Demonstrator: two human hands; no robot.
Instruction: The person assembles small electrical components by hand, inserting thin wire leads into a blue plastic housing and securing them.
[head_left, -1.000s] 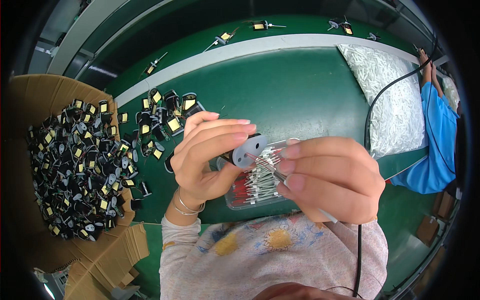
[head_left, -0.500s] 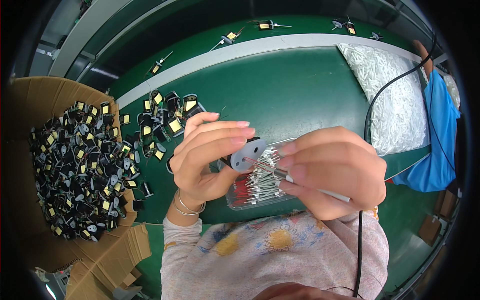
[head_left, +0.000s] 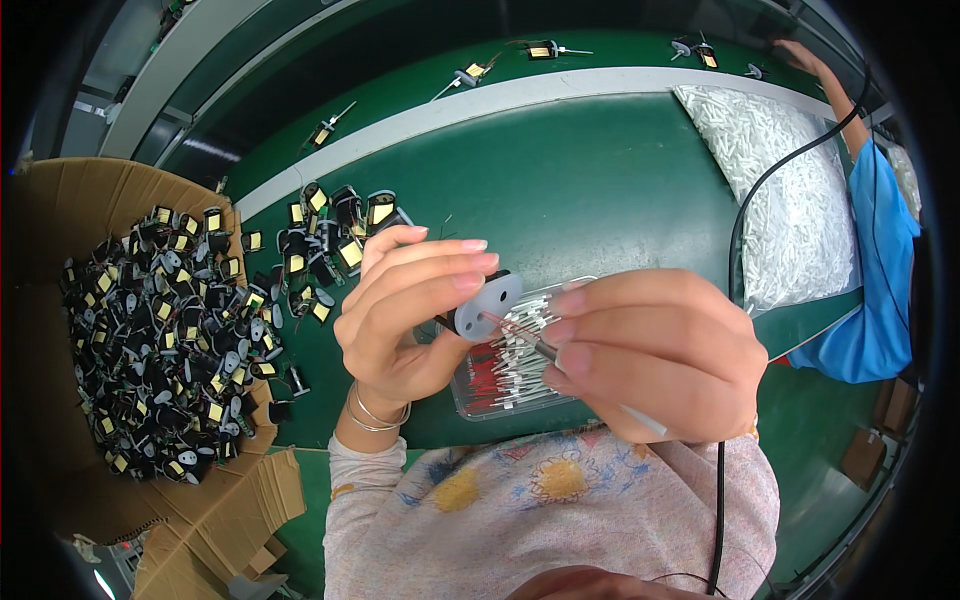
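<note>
My left hand point(head_left: 415, 305) holds a small black part with a grey oval plate point(head_left: 487, 305) above the green table. My right hand point(head_left: 655, 350) grips a thin pen-like tool point(head_left: 545, 348) whose tip touches the grey plate; a black cable point(head_left: 720, 500) runs down from this hand. Under both hands lies a clear tray point(head_left: 500, 385) of red and white wire pieces.
A cardboard box point(head_left: 70, 215) at the left holds several black parts with yellow labels; more of them lie in a pile point(head_left: 320, 240) on the green table point(head_left: 560, 170). A bag of white tubes point(head_left: 790, 190) lies at the right. Another person's blue sleeve point(head_left: 880, 270) reaches along the right edge.
My right hand has shifted slightly, bringing the tool tip onto the grey plate. The left hand keeps the part in nearly the same place.
</note>
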